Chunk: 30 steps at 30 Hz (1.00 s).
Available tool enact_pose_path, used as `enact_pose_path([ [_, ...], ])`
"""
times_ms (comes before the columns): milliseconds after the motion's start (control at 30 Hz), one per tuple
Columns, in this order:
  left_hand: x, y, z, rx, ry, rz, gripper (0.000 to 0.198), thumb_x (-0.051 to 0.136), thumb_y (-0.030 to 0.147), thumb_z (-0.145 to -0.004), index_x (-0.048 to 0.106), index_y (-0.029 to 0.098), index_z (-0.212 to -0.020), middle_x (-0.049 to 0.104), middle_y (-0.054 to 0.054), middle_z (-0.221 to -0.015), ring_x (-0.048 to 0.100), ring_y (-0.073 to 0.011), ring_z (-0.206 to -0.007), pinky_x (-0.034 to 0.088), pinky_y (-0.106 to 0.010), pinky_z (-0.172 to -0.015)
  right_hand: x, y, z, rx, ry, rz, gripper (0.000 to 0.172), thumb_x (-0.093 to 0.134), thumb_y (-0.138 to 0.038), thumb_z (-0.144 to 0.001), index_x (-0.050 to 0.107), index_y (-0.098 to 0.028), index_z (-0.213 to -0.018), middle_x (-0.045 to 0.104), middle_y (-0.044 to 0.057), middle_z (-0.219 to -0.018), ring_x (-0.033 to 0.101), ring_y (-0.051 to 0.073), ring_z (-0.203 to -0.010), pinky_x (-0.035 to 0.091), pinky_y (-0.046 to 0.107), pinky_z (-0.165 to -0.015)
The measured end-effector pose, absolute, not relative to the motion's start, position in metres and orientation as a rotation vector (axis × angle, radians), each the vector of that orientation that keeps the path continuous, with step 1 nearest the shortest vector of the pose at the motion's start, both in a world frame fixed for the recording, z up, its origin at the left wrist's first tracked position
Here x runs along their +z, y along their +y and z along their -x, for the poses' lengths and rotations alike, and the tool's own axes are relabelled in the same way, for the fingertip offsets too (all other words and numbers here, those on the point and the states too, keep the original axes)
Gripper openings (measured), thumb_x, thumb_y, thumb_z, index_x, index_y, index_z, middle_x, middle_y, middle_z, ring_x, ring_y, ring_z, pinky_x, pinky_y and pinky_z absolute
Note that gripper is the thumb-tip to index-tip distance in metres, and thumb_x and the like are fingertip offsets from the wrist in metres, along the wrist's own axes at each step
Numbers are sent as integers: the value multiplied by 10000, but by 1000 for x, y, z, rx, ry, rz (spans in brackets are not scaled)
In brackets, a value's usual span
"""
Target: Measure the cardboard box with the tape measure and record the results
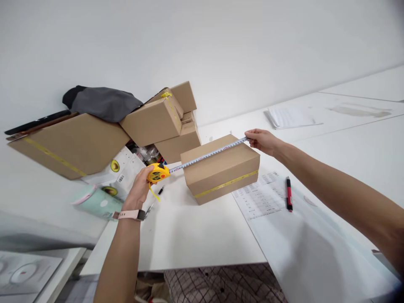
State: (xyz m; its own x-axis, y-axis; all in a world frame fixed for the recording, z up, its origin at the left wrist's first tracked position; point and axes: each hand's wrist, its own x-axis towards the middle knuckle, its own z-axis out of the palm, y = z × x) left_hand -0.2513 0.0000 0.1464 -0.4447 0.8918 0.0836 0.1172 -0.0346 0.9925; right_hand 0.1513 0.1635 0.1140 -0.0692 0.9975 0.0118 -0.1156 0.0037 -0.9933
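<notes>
A yellow tape measure (158, 173) is gripped by its case in my left hand (139, 187), off the left end of a cardboard box (217, 174). Its blade runs extended across the top of the box. At the box's far right corner, my right hand (261, 141) pinches the free end of the blade. Yellow tape crosses the front face of the box, which rests on the white table (214, 240). A yellow strap hangs below the tape measure case.
Several cardboard boxes (154, 122) are stacked at the back left, with a dark grey cloth (102, 102) over them. A red and black marker (289, 193) lies on printed sheets (261, 198) at right. More papers (292, 117) lie farther back; a black pen (161, 190) is near my left hand.
</notes>
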Motion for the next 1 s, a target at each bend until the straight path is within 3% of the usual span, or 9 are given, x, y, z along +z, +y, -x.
enact_pose_path([
  [133, 139, 9, 257, 1480, 1604, -1091, 462, 753, 500, -659, 659, 134, -927, 661, -17, -786, 540, -152, -697, 367, -240, -556, 97, 167, -140, 1264, -1229, 1216, 325, 850, -399, -728, 604, -189, -757, 607, 16, -696, 518, 133, -606, 411, 282, -540],
  [233, 135, 16, 250, 1450, 1581, -1120, 489, 753, 523, -654, 673, 139, -945, 665, -19, -825, 546, -150, -705, 374, -236, -555, 96, 160, -136, 1277, -1364, 1347, 414, 811, -559, -728, 655, -197, -854, 716, 92, -898, 632, 211, -769, 471, 312, -603],
  [433, 129, 26, 242, 1426, 1553, -1155, 471, 742, 547, -670, 685, 169, -944, 681, -23, -874, 590, -172, -771, 387, -236, -568, 95, 155, -132, 1390, -1409, 1447, 549, 698, -701, -761, 680, -211, -1007, 742, 136, -1137, 689, 293, -1006, 546, 340, -731],
  [633, 123, 27, 246, 1388, 1565, -1159, 487, 696, 567, -710, 697, 180, -1007, 696, -45, -934, 610, -192, -818, 399, -241, -576, 93, 161, -131, 1258, -1444, 1498, 472, 737, -689, -711, 697, -227, -793, 764, 142, -989, 695, 321, -914, 542, 394, -691],
  [800, 139, 19, 241, 1362, 1577, -1206, 482, 712, 549, -720, 691, 169, -1017, 703, -61, -954, 616, -210, -862, 393, -243, -586, 103, 162, -131, 902, -1619, 1580, 427, 710, -579, -789, 543, -239, -590, 661, 61, -694, 595, 223, -684, 425, 351, -600],
  [1000, 160, -55, 194, 1138, 1367, -1208, 605, 773, 473, -790, 582, 209, -1301, 720, -107, -1146, 681, -251, -973, 475, -290, -735, 135, 173, -130, 821, -1569, 1238, 360, 645, -564, -848, 579, -235, -720, 680, 61, -842, 601, 207, -799, 487, 362, -734],
])
